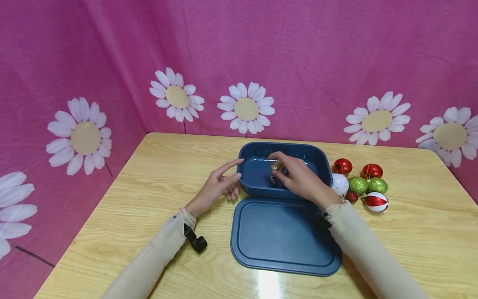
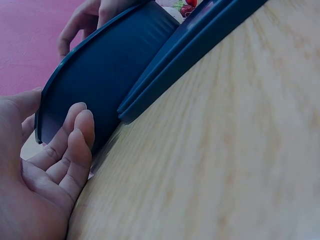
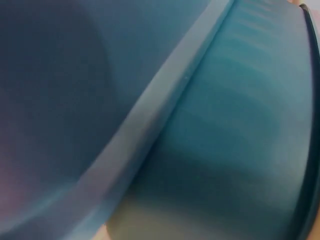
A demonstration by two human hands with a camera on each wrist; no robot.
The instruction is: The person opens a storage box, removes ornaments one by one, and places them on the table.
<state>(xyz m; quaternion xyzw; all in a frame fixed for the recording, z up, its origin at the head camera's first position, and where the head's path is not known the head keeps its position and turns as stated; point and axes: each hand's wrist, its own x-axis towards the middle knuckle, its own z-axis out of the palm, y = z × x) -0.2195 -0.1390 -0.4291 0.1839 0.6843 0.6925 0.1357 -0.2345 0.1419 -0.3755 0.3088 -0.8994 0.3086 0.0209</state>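
A dark blue rectangular box (image 1: 257,191) stands uncovered on the table. Over its inside, my right hand (image 1: 300,178) pinches a small gold glitter bauble (image 1: 275,166) between thumb and fingers; a bit of string hangs below it. My left hand (image 1: 214,187) is at the box's left end, index finger and thumb touching the rim and the other fingers loosely bent beside the outer wall. The left wrist view shows this hand (image 2: 47,170) close against the box wall (image 2: 100,70). In the right wrist view only the box's side (image 3: 235,125) and the lid show, blurred.
The flat blue lid (image 1: 285,234) lies in front of the box. To the right cluster baubles: shiny red (image 1: 342,166), green glitter (image 1: 358,185), speckled white (image 1: 340,184), small dark red (image 1: 351,197) and red-white striped (image 1: 376,202). A pink flowered cloth (image 1: 298,62) hangs behind the table.
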